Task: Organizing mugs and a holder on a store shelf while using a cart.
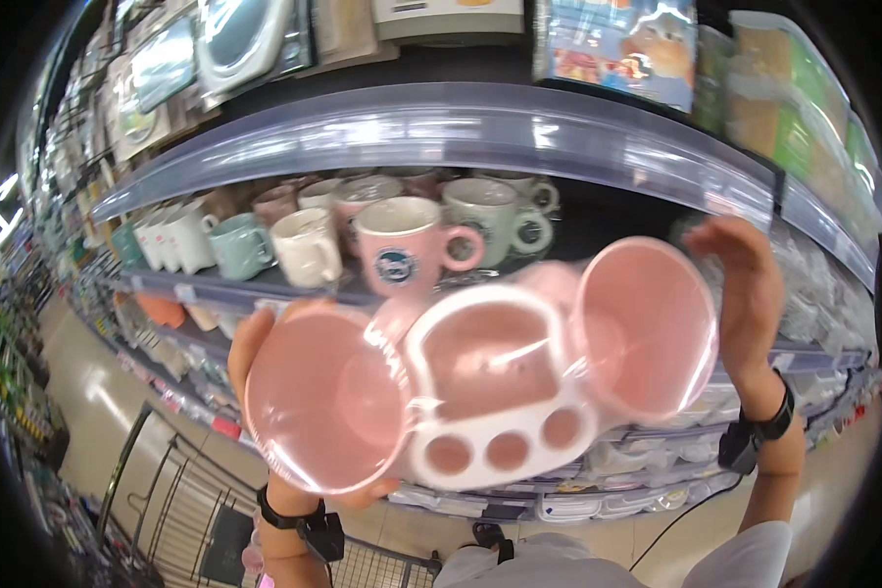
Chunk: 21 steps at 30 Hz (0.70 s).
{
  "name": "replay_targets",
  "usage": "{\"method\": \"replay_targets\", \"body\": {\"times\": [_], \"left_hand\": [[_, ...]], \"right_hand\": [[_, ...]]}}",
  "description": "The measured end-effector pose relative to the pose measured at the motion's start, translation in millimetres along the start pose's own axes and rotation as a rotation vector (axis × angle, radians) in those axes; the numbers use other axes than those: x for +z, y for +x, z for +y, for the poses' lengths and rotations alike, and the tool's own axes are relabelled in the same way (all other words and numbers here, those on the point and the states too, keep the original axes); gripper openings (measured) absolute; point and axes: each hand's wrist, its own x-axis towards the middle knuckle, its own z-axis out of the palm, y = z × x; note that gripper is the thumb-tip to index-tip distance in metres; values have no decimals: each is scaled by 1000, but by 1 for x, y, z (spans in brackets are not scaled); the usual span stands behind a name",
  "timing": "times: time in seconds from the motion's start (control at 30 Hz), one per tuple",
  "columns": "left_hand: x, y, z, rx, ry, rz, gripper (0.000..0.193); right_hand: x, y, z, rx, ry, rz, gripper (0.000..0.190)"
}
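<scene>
A pink and white plastic holder (485,360) with three round holes along its front edge is raised before me. Two pink cups flank it, their mouths turned towards me. My left hand (253,331) grips the left pink cup (316,397) from behind, its fingers partly hidden. Beside the right pink cup (647,331), my right hand (750,287) is lifted and blurred, with its fingers bent towards the shelf. A visible gap parts it from that cup's rim. Just behind the holder, a pink mug (397,242) with a dark round emblem stands on the shelf.
More mugs, among them a cream mug (307,246), a teal mug (240,246) and a pale green mug (485,220), share the shelf. Above them runs a clear shelf-edge strip (441,132). A wire shopping cart (169,492) stands at lower left. A cable (676,522) hangs near my right arm.
</scene>
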Motion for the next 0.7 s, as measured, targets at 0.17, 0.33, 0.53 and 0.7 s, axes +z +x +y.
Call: {"method": "replay_targets", "body": {"times": [0.17,0.33,0.53,0.7], "left_hand": [[60,57,-28,142,-143,-402,110],[102,67,-60,56,-141,-538,109],[125,73,-87,-216,-172,-548,101],[132,94,-97,-278,-87,-558,87]], "right_hand": [[-45,-48,-1,-371,-337,-37,81],[-50,-57,2,-288,-760,-29,85],[-51,-60,33,-79,-796,-45,79],[-41,-35,27,-92,-1004,-100,78]]}}
